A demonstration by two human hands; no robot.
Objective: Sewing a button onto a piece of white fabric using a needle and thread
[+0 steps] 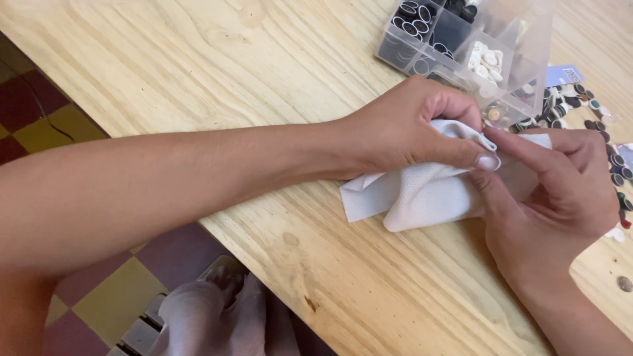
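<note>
Nearest the camera, the left forearm crosses the picture from the near left, over a checked floor and grey cloth at the near edge. Its left hand rests on the wooden table, thumb and fingers pinching a fold of white cloth at its top edge. From the near right, the right hand meets it, forefinger and thumb pressed together on the same fold, just beside the left thumb. That cloth lies bunched on the table between and under both hands. Beyond them, at the far right, stands a clear plastic box with compartments of dark and white buttons, and loose buttons lie scattered along the right edge
</note>
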